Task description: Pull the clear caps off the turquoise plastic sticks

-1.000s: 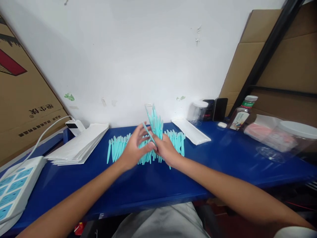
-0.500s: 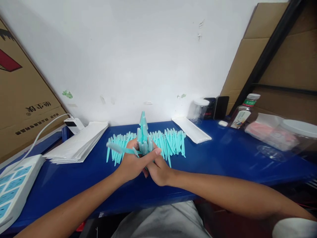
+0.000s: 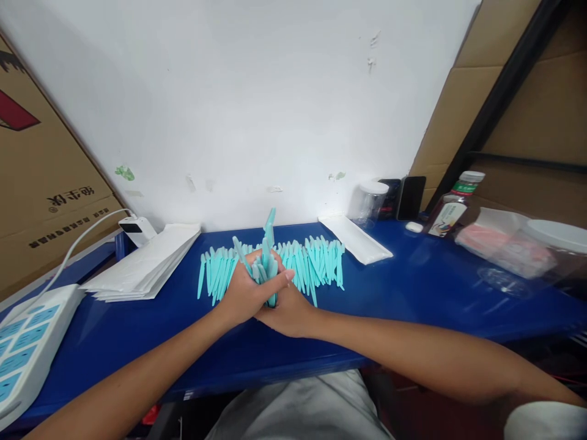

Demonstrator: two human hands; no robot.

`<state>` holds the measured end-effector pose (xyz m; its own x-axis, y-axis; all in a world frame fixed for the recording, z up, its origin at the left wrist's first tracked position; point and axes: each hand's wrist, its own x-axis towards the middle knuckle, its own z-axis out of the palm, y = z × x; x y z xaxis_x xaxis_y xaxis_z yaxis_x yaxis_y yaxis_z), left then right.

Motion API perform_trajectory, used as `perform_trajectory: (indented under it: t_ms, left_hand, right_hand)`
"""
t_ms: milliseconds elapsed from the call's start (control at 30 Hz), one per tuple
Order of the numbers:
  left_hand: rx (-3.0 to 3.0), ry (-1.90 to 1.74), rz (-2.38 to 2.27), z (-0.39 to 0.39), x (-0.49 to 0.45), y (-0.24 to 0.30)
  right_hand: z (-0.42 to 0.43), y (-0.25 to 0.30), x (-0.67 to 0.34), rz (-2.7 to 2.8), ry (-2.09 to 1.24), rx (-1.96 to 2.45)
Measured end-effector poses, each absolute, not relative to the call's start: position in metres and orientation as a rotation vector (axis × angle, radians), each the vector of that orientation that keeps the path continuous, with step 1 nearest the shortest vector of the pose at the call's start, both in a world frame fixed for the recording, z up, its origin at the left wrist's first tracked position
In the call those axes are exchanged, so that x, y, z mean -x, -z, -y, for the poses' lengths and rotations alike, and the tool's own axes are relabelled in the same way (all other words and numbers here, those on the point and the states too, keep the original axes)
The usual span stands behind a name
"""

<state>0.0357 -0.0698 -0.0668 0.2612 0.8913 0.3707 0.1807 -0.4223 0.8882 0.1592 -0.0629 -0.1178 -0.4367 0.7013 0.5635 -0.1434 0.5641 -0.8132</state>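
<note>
My left hand (image 3: 242, 295) and my right hand (image 3: 292, 310) are wrapped together round a bundle of turquoise eyebrow razors (image 3: 265, 269) with translucent caps. The bundle stands roughly upright, one razor sticking up above the rest and another leaning out to the left. My left thumb lies across the front toward the right hand. Behind the hands, many loose razors of the same kind (image 3: 324, 263) lie side by side in a long row on the blue table (image 3: 394, 293). My hands hide the middle of that row.
White envelopes (image 3: 142, 266) are stacked at left, near a power strip (image 3: 27, 348) and a small white device (image 3: 136, 230) with a cable. On the right are a white packet (image 3: 355, 239), a clear jar (image 3: 372, 205), a phone (image 3: 410, 198), a bottle (image 3: 452, 208) and a pink pack (image 3: 502, 244).
The razor that jutted out left from the bundle now points up and is gathered closer in. My hands have closed more tightly round the bundle. The row on the table stays put.
</note>
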Motion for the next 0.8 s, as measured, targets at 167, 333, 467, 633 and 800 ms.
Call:
perform_trajectory:
  t_ms: [167,333,467,633,800]
  left_hand:
    - [-1.810,-1.141,-0.973,0.070,-0.038,0.071]
    - [-1.822,-1.141,-0.935,0.072,-0.038,0.071]
    - [-1.781,-1.130,-0.893,0.073,-0.035,0.069]
    - [-1.750,-1.126,-0.923,0.072,-0.033,0.070]
    - [-1.775,-1.131,-0.943,0.072,-0.034,0.069]
  right_hand:
    - [0.057,0.119,-0.162,1.886,-1.048,0.510]
    - [0.055,0.120,-0.163,1.966,-1.016,0.535]
    - [0.057,0.118,-0.162,1.903,-1.033,0.489]
    - [0.060,0.112,-0.165,1.843,-1.054,0.474]
    - [0.061,0.111,-0.165,1.854,-1.043,0.501]
